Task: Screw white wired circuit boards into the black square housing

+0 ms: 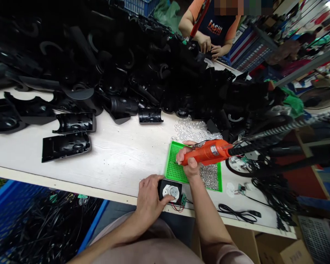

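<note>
My right hand is wrapped round an orange electric screwdriver, whose black coiled cord runs off to the right. The tool is over a green perforated tray, and its tip is hidden by my fingers. Small silver screws fill the tray's right part. My left hand grips a small black housing at the table edge, thumb pressed on the white disc-shaped part set in it. Attached by red wires is a little green circuit board at the housing's right side.
Black plastic shells are heaped across the back. Several half shells lie at left. Clear small parts sit behind the tray, and black cables lie at right. A blue crate stands below. A co-worker works opposite.
</note>
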`<action>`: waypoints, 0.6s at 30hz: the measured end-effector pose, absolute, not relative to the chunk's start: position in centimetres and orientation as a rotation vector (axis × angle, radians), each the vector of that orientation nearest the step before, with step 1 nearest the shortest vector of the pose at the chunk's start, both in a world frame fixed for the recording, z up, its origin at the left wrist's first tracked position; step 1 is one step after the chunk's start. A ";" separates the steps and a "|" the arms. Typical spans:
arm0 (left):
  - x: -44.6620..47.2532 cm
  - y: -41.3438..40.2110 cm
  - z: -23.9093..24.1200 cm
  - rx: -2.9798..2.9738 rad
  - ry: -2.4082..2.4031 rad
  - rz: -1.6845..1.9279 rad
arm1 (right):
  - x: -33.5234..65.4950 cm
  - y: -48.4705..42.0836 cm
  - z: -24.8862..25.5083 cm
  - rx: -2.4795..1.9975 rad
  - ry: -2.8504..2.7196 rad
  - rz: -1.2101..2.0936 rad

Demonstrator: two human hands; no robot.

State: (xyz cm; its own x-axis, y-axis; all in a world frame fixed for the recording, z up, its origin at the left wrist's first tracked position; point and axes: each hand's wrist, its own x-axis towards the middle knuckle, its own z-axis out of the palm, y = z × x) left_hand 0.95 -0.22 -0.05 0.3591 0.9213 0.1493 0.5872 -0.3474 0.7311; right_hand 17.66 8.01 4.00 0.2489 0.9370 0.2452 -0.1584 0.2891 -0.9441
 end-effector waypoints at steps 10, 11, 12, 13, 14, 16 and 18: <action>1.0 -0.4 -0.1 1.986 1.284 0.718 | 14.6 2.4 11.3 -0.916 -0.865 0.885; 1.0 -0.4 -0.1 1.985 1.287 0.718 | 14.1 1.7 11.0 -0.904 -0.861 0.915; 1.0 -0.4 0.0 1.987 1.289 0.717 | 13.7 1.2 10.5 -0.895 -0.856 0.933; 1.0 -0.4 0.0 1.990 1.289 0.714 | 13.4 0.8 9.9 -0.889 -0.852 0.945; 1.1 -0.3 0.1 1.993 1.290 0.714 | 13.2 0.5 9.2 -0.885 -0.846 0.946; 1.1 -0.3 0.2 1.996 1.299 0.718 | 12.9 0.3 8.2 -0.886 -0.839 0.951; 1.1 -0.3 0.3 2.002 1.305 0.729 | 12.8 0.2 7.6 -0.893 -0.836 0.960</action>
